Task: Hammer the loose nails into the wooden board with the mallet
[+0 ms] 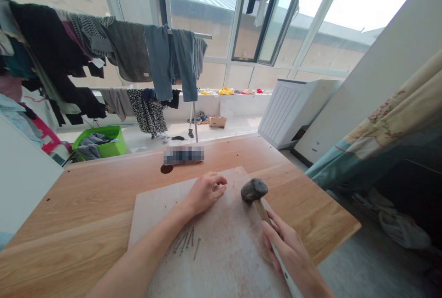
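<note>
Right hand [288, 246] gripped the hammer [254, 190] | left hand [206, 193] curled, couldn't tell whether holding anything | nail [234, 184] stood near the board's [221, 252] far edge, between both | light, square taps seemed best, left hand clear

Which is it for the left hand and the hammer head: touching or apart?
Apart. The head view shows a strip of pale board between the left hand and the hammer head.
</note>
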A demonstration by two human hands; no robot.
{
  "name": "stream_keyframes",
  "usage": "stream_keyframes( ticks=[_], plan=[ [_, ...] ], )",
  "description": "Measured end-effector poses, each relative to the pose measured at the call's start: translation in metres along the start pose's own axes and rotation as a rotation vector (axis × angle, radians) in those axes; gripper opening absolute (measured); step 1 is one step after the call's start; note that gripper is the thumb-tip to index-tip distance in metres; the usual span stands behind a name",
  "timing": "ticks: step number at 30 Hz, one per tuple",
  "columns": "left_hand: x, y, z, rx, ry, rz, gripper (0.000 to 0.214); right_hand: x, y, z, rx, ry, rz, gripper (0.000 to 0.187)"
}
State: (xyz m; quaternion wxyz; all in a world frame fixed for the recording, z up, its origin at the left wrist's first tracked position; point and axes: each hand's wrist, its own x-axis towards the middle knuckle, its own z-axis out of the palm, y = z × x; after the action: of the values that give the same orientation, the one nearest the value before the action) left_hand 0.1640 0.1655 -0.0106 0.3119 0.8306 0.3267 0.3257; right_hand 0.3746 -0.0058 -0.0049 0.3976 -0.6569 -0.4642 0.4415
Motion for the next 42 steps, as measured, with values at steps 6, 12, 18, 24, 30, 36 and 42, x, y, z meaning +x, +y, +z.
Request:
stream_keyframes(
  ticks=[6, 12, 18, 24, 30, 36, 42],
  plan=[
    [0.0, 0.002, -0.001, -0.073, -0.003, -0.044, 0.017, 0.003, -0.019, 0.003, -0.006, 0.01, -0.06, 0.061],
    [0.001, 0.005, 0.001, -0.089, -0.009, -0.075, 0.024, 0.012, -0.049, 0.021, -0.084, -0.042, -0.119, 0.051],
    [0.004, -0.002, 0.001, -0.128, -0.012, -0.116, 0.034, 0.013, -0.061, 0.033, -0.206, -0.069, -0.104, 0.049],
    [0.003, 0.013, -0.052, 0.16, -0.2, -0.089, 0.021, 0.009, -0.062, 0.034, -0.21, -0.043, -0.071, 0.049],
    [-0.024, 0.05, -0.092, 0.477, -0.534, -0.197, 0.032, 0.0, -0.051, 0.029, -0.191, -0.061, -0.058, 0.058],
    [-0.049, 0.053, -0.078, 0.703, -0.585, -0.197, 0.021, -0.015, -0.03, 0.023, -0.204, -0.097, 0.032, 0.063],
    [-0.053, 0.062, -0.083, 0.691, -0.598, -0.201, 0.015, -0.016, -0.013, 0.023, -0.163, -0.105, 0.027, 0.061]
  ],
)
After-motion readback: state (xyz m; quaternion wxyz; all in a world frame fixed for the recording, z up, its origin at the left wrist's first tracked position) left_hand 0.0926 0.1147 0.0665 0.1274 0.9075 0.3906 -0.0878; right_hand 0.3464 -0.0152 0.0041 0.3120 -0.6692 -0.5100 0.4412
